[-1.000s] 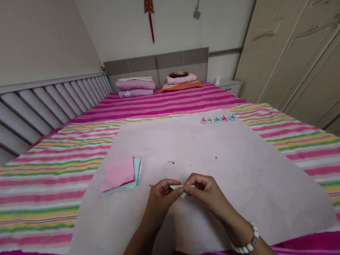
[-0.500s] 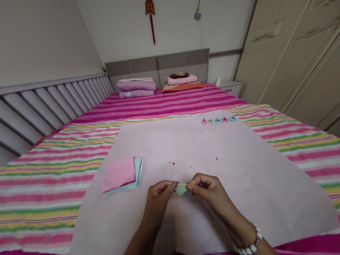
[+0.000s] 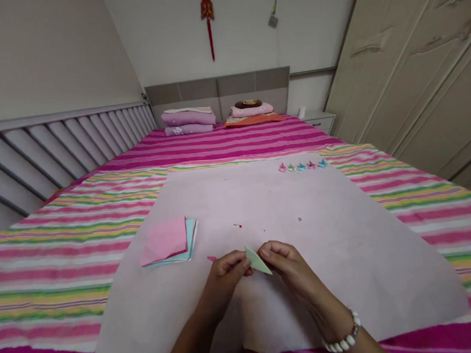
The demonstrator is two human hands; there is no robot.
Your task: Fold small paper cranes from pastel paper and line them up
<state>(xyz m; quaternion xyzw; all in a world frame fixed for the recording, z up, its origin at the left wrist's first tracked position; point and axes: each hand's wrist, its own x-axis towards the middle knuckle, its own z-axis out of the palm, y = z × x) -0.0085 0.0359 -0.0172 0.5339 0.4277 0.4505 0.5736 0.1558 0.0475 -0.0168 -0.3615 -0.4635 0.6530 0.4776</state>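
Note:
Between my two hands is a small piece of light green paper (image 3: 258,261), folded into a triangle and tilted, one point up and one toward the lower right. My left hand (image 3: 229,271) pinches its left side between thumb and fingers. At its upper right edge, the fingers of my right hand (image 3: 284,259) are closed on the paper, though their exact hold is partly hidden. Just left of my left hand's knuckles lies a small pink scrap (image 3: 211,258). A stack of pink and light blue paper squares (image 3: 169,239) rests to the left.
A large pale sheet (image 3: 347,276) covers the striped bedspread (image 3: 55,253). Several small folded paper pieces (image 3: 301,166) stand in a row at its far right. A tiny red-tipped bit (image 3: 239,226) and dark specks lie beyond my hands. Folded bedding (image 3: 189,120) sits by the headboard.
The green paper has turned from point-down to a slanted position and shows a larger triangular face. My right fingers have shifted along its edge. The pink scrap now shows beside my left hand.

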